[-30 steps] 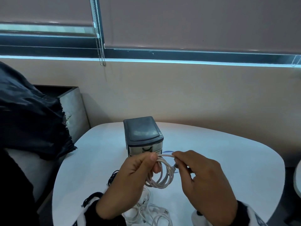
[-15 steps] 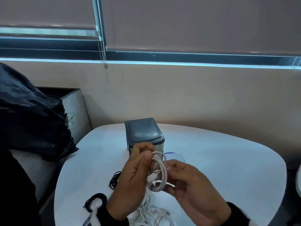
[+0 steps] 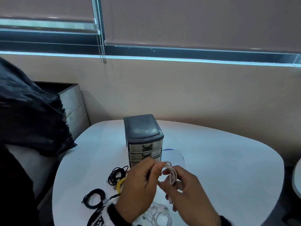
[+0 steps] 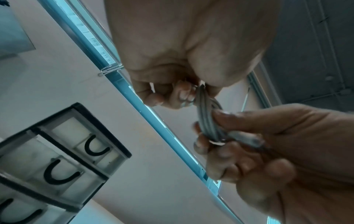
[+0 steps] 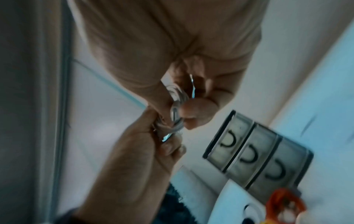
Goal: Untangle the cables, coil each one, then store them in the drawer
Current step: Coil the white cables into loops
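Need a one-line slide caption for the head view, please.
Both hands, left hand and right hand, grip a coiled white cable before the closed drawer unit.

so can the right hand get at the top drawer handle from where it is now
Probably not yet. The right hand and the left hand both grip the white cable coil. The path to the top drawer handle looks free, but the hand is full.

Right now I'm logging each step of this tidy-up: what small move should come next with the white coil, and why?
Probably keep the right hand on the white coil and free the left hand to pull a drawer open. Both hands grip the bundled loops, and all three drawers of the drawer unit look closed.
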`<action>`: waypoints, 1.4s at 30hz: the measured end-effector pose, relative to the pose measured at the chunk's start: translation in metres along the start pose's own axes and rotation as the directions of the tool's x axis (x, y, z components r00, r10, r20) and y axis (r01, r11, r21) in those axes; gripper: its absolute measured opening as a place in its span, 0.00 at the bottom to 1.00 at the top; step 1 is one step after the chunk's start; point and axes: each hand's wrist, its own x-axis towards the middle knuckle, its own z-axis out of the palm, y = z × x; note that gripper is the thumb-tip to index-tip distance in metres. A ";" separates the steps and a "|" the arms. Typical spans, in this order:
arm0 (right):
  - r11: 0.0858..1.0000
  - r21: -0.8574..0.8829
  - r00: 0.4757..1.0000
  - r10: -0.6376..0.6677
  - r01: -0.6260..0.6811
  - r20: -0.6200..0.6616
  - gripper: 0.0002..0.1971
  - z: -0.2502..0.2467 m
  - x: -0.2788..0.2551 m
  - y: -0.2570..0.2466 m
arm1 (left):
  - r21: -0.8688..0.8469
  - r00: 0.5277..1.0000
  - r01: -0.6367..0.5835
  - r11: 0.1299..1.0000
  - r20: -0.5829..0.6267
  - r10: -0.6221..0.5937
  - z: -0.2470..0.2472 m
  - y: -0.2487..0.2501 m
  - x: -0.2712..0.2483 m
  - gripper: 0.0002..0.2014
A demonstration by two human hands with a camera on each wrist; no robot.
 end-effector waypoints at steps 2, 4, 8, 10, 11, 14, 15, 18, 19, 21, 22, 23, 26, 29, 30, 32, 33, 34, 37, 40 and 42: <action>0.997 -0.077 0.995 -0.036 0.029 -0.093 0.08 0.002 0.003 0.004 | -0.001 0.999 0.030 1.000 -0.042 -0.030 0.003 -0.004 -0.002 0.19; 0.999 -0.043 0.993 -0.022 0.017 -0.118 0.08 0.000 0.006 0.005 | 0.023 0.995 0.073 0.997 -0.075 -0.071 0.001 -0.011 -0.002 0.22; 0.996 0.083 1.000 0.011 -0.010 -0.014 0.09 -0.011 0.006 -0.001 | 0.040 0.988 0.104 0.994 -0.119 -0.099 -0.008 -0.022 0.005 0.18; 0.995 0.099 1.000 0.004 -0.004 -0.002 0.08 -0.014 0.011 0.000 | -0.068 0.983 0.151 0.986 -0.100 -0.157 -0.005 -0.022 0.007 0.18; 0.994 0.105 1.000 0.009 -0.010 0.012 0.09 -0.014 0.016 0.001 | -0.169 0.974 0.199 0.965 -0.074 -0.213 -0.002 -0.023 0.008 0.19; 0.962 0.261 0.996 0.063 -0.077 0.062 0.09 -0.010 0.035 0.007 | -0.381 0.917 0.384 0.841 0.050 -0.396 0.011 -0.031 0.017 0.21; 0.949 0.302 0.996 0.087 -0.094 0.035 0.08 -0.009 0.043 0.010 | -0.395 0.886 0.451 0.800 0.090 -0.455 0.015 -0.037 0.023 0.20; 0.949 0.292 0.984 0.150 -0.118 -0.091 0.08 -0.012 0.071 0.022 | -0.386 0.792 0.593 0.707 0.121 -0.599 0.027 -0.057 0.042 0.17; 0.954 0.271 0.981 0.161 -0.126 -0.109 0.08 -0.014 0.079 0.025 | -0.325 0.789 0.599 0.732 0.082 -0.609 0.030 -0.063 0.048 0.15; 0.960 0.239 0.977 0.177 -0.145 -0.120 0.07 -0.020 0.090 0.028 | -0.050 0.821 0.569 0.821 -0.021 -0.571 0.035 -0.076 0.054 0.12; 0.961 0.232 0.976 0.182 -0.151 -0.122 0.08 -0.022 0.093 0.029 | 0.128 0.834 0.552 0.824 -0.057 -0.549 0.036 -0.080 0.054 0.13; 0.962 0.228 0.975 0.183 -0.152 -0.122 0.08 -0.025 0.095 0.028 | 0.278 0.845 0.528 0.802 -0.079 -0.529 0.036 -0.083 0.055 0.17; 0.963 0.224 0.975 0.180 -0.149 -0.126 0.07 -0.029 0.097 0.023 | 0.484 0.862 0.460 0.744 -0.042 -0.506 0.039 -0.086 0.053 0.26; 0.964 0.233 0.978 0.163 -0.130 -0.128 0.08 -0.030 0.098 0.014 | 0.580 0.873 0.373 0.725 0.047 -0.486 0.042 -0.089 0.048 0.26; 0.965 0.232 0.979 0.153 -0.120 -0.133 0.08 -0.030 0.098 0.010 | 0.588 0.872 0.361 0.724 0.064 -0.486 0.042 -0.089 0.047 0.22; 0.969 0.227 0.980 0.133 -0.097 -0.149 0.08 -0.031 0.100 0.002 | 0.580 0.886 0.339 0.741 0.068 -0.458 0.040 -0.083 0.042 0.14; 0.969 0.230 0.980 0.125 -0.087 -0.154 0.08 -0.032 0.101 -0.001 | 0.564 0.902 0.328 0.758 0.051 -0.428 0.039 -0.079 0.040 0.14; 0.969 0.234 0.980 0.117 -0.078 -0.160 0.09 -0.033 0.102 -0.004 | 0.553 0.916 0.316 0.771 0.032 -0.399 0.038 -0.075 0.040 0.19; 0.965 0.254 0.980 0.115 -0.071 -0.162 0.09 -0.033 0.101 -0.010 | 0.625 0.914 0.280 0.729 0.058 -0.401 0.035 -0.077 0.052 0.34; 0.960 0.271 0.982 0.117 -0.074 -0.145 0.09 -0.032 0.096 -0.009 | 0.696 0.879 0.272 0.665 0.102 -0.466 0.038 -0.082 0.063 0.39; 0.958 0.277 0.982 0.122 -0.078 -0.144 0.09 -0.033 0.092 -0.007 | 0.706 0.868 0.286 0.648 0.095 -0.487 0.040 -0.084 0.067 0.41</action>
